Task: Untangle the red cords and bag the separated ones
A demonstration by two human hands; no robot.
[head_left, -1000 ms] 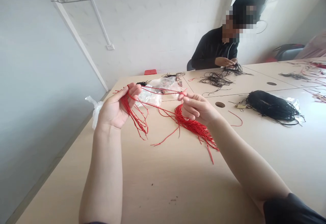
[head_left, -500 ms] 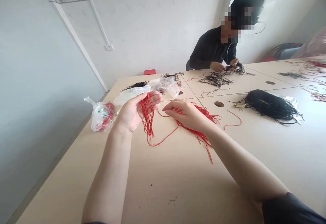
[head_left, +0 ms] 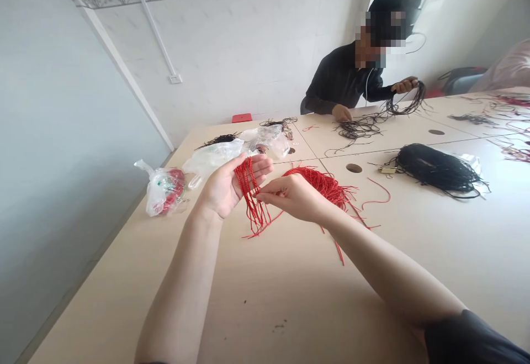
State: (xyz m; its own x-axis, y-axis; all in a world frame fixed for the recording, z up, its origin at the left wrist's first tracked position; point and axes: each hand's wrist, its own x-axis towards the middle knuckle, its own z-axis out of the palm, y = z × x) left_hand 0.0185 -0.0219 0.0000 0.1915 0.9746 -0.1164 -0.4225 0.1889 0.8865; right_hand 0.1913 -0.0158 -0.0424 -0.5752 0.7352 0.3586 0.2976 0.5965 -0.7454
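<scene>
A bundle of red cords [head_left: 250, 193] lies across the palm of my left hand [head_left: 226, 186], its ends hanging below the fingers. The thumb of that hand rests against the cords. My right hand [head_left: 296, 197] pinches the right edge of this bundle between thumb and fingertips. Behind and to the right of my right hand, a larger pile of red cords [head_left: 327, 186] lies on the table [head_left: 248, 292], partly hidden by that hand.
Clear plastic bags [head_left: 265, 140] and a bag with red cord [head_left: 165, 190] lie at left. A coil of black cord [head_left: 434, 169] is at right. Across the table, a person in black [head_left: 339, 77] holds black cords [head_left: 406, 101].
My right hand has moved left and down to the hanging cords and closed on them. The person opposite has raised one hand with black cords, out to the right.
</scene>
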